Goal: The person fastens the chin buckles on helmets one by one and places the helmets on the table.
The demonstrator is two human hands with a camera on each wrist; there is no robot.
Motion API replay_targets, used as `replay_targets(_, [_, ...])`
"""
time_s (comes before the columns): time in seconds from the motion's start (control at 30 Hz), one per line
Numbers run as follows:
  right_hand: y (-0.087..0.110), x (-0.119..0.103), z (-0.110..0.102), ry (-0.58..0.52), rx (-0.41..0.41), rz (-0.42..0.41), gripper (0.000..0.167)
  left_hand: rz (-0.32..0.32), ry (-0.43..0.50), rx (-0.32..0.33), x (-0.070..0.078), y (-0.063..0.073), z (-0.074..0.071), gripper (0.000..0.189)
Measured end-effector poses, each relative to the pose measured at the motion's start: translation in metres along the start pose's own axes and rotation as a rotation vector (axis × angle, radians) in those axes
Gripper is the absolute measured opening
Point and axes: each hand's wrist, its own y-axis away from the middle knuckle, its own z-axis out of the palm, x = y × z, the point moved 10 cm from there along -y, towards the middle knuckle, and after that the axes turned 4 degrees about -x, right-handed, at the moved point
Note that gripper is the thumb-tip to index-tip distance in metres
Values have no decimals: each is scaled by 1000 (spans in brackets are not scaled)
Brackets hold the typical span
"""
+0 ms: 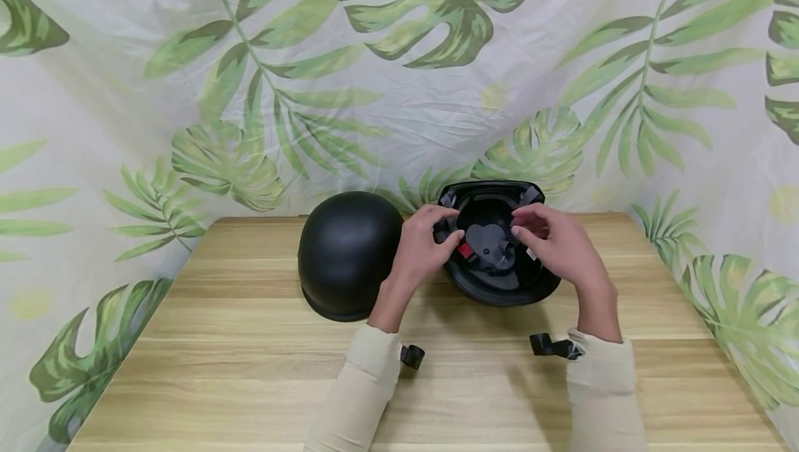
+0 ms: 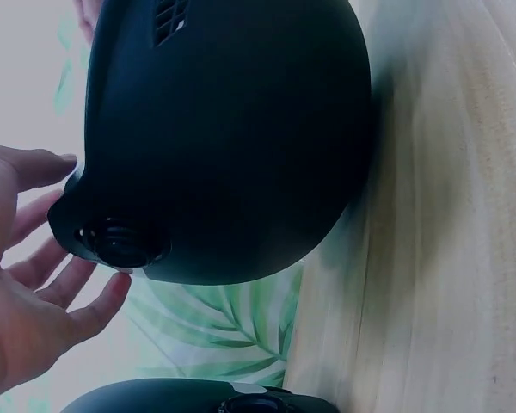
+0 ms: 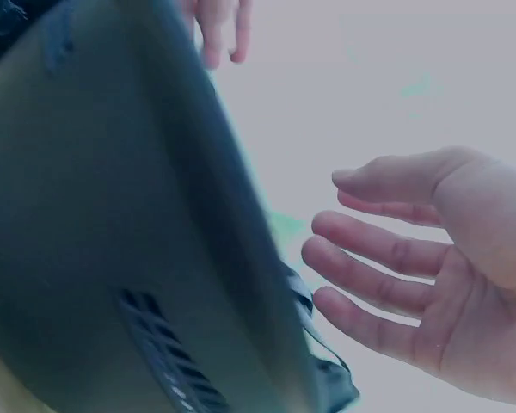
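An upturned black helmet (image 1: 499, 294) lies on the table, its hollow facing up. Inside it are a dark grey heart-shaped pad (image 1: 485, 238), straps and a red buckle piece (image 1: 465, 250). At its left rim is my left hand (image 1: 423, 242), fingers spread and thumb apart from the index finger. The left wrist view shows those fingertips close by the rim and a round side knob (image 2: 120, 243); whether they touch cannot be told. My right hand (image 1: 562, 244) hovers over the right rim, fingers loosely bent. In the right wrist view, nothing is between its fingers.
A second black helmet (image 1: 349, 254) stands dome up just left of my left hand. Both rest on a wooden table (image 1: 250, 369) before a leaf-print cloth (image 1: 399, 91). Black wrist mounts (image 1: 542, 344) stick out from the sleeves.
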Motion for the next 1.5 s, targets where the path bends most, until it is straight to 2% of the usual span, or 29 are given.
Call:
replay_targets(0.27, [18, 30, -35, -7, 144, 53, 44, -42, 130, 90, -7, 1, -10, 47])
replay_targets(0.33, [20, 39, -39, -8, 157, 61, 46, -65, 150, 101, -11, 2, -12, 50])
replay_targets(0.43, [19, 46, -40, -16, 134, 59, 48, -111, 177, 87, -20, 3, -13, 53])
replay_targets(0.53, [17, 52, -37, -14, 90, 54, 47, -164, 205, 29, -31, 3, -12, 58])
replay_targets(0.63, [14, 57, -33, 6, 59, 58, 45, -215, 219, -64, -41, 5, -11, 62])
replay_targets(0.73, [13, 64, -31, 33, 64, 91, 43, -246, 222, -163, -47, 7, -7, 65])
replay_targets(0.83, [11, 75, -30, 21, 90, 147, 43, -256, 227, -215, -47, 8, -5, 66])
replay_targets(1.0, [11, 93, -24, -69, 94, 233, 47, -231, 216, -202, -39, 7, -2, 61])
replay_targets(1.17, [11, 109, -17, -152, 63, 277, 48, -154, 229, -179, -25, 4, 1, 58])
replay_targets(1.37, [9, 127, -4, -300, 14, 290, 51, -77, 178, -201, -6, 3, 3, 64])
replay_targets(1.5, [8, 133, 4, -333, -3, 289, 49, -20, 128, -193, 4, 2, 5, 67])
